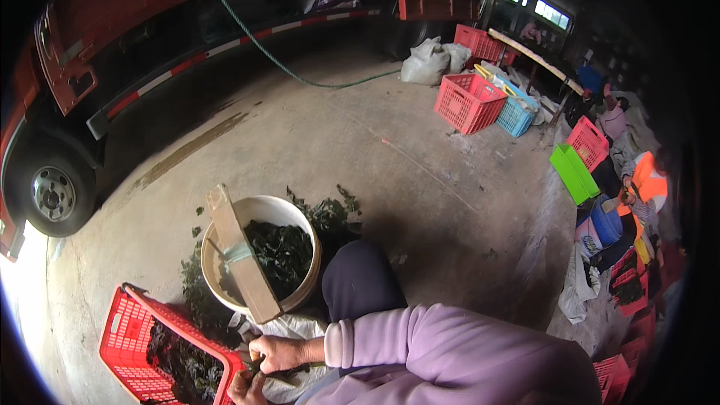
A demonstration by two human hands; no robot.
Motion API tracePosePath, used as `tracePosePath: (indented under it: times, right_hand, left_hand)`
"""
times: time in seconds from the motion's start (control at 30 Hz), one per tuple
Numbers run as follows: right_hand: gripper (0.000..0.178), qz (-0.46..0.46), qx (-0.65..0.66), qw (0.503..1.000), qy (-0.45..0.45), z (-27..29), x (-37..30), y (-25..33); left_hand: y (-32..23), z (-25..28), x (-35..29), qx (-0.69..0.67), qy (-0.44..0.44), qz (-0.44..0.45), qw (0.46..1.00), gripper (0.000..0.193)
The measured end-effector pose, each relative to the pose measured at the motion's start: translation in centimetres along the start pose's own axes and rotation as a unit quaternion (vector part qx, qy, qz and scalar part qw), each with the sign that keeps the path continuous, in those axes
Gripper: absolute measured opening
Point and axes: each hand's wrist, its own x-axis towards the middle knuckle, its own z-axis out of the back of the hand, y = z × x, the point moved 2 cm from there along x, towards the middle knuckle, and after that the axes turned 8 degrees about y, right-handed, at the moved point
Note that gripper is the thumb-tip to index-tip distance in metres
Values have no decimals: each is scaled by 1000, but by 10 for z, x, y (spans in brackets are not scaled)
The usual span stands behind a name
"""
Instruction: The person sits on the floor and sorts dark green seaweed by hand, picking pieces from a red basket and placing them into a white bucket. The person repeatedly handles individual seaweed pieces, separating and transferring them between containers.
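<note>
My right hand [279, 353], at the end of a lilac sleeve, is closed beside the near rim of a red plastic crate [127, 330]. Just below it, my left hand [246, 388] is pinched shut at the same rim. A small dark piece shows between them, too small to name. Dark, wet-looking leaves [184, 367], like seaweed, lie in the crate. Beyond my hands stands a cream bucket [311, 274] partly filled with dark green leaves [281, 255]. Across its rim rests a wooden board [244, 270] with pale green wrapping round its middle.
Leafy bits [330, 214] lie on the floor around the bucket. A white sack [292, 326] is by my knee [361, 277]. A red truck [142, 22] stands at the far left, with a green rope [255, 41]. Crates [470, 105] and a person in an orange vest [649, 176] are at right.
</note>
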Motion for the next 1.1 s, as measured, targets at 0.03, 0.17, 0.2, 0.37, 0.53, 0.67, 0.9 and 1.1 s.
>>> tracePosePath:
  times: [0.03, 0.17, 0.2, 0.37, 0.53, 0.67, 0.9, 1.1]
  right_hand:
    - [29, -10, -16, 1000, 15, 0, -1, -1]
    - [27, -15, -136, 990, 46, -2, -5, 4]
    - [25, -4, -177, 983, 44, -1, -5, 8]
    - [16, 78, -274, 958, -18, -1, -9, 20]
    - [24, 58, -93, 993, 38, -2, -14, 11]
    - [20, 132, -50, 985, 95, 3, -8, 21]
    - [20, 122, -324, 936, 66, -1, -20, 41]
    - [32, 128, -63, 981, 129, 6, -24, 63]
  left_hand:
    - [6, 3, 0, -3, -12, 25, 1000, 6]
    - [23, 14, -1, 34, 100, 96, 990, 27]
    - [23, 15, 2, 162, 165, 52, 972, 23]
    - [29, 11, 6, 98, 101, 54, 989, 4]
    - [14, 10, -6, 67, 90, 0, 994, 11]
    - [-3, 8, 5, 55, 146, -60, 986, 5]
    - [-15, 24, -6, -184, 266, 176, 930, 12]
    - [-23, 36, -27, -54, 175, 28, 983, 18]
